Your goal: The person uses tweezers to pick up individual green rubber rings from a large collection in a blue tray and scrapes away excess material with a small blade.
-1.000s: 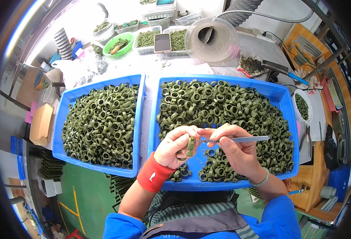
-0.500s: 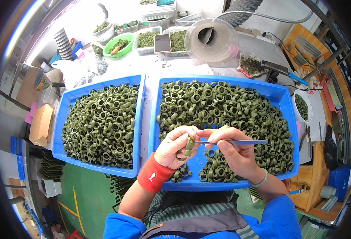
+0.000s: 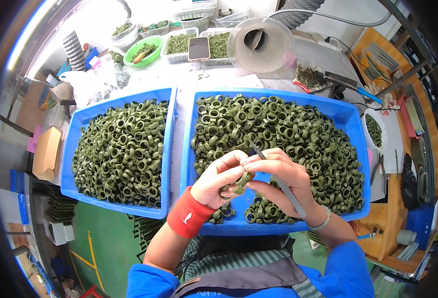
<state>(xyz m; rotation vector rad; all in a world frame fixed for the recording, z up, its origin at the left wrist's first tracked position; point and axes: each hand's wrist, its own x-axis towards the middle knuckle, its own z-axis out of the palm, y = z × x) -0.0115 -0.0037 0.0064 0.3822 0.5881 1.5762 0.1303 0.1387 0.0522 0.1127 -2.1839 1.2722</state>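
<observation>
Over the right-hand blue tray (image 3: 278,229), my two hands meet close together. My left hand (image 3: 213,180), above a red wristband, is closed on an olive-green ring part (image 3: 240,187), pinched between thumb and fingers. My right hand (image 3: 294,175) grips a slim grey craft knife (image 3: 287,192) that slants across its palm, narrow end pointing up and away. Its fingertips touch the ring part beside my left fingertips. Just where they touch it is partly hidden. Many similar green rings (image 3: 278,121) fill the tray beneath, with bare blue bottom showing near my hands.
A second blue tray (image 3: 167,164) heaped with green rings stands at the left. Behind are a phone (image 3: 199,48), a green bowl (image 3: 144,50), tubs of small green pieces (image 3: 180,43) and a round duct hood (image 3: 261,52). A white bowl (image 3: 375,130) sits at right.
My right hand has swung the knife from nearly level, tip at the ring part, to steeply slanted with its tip away. The right fingers now reach the part, which has tilted.
</observation>
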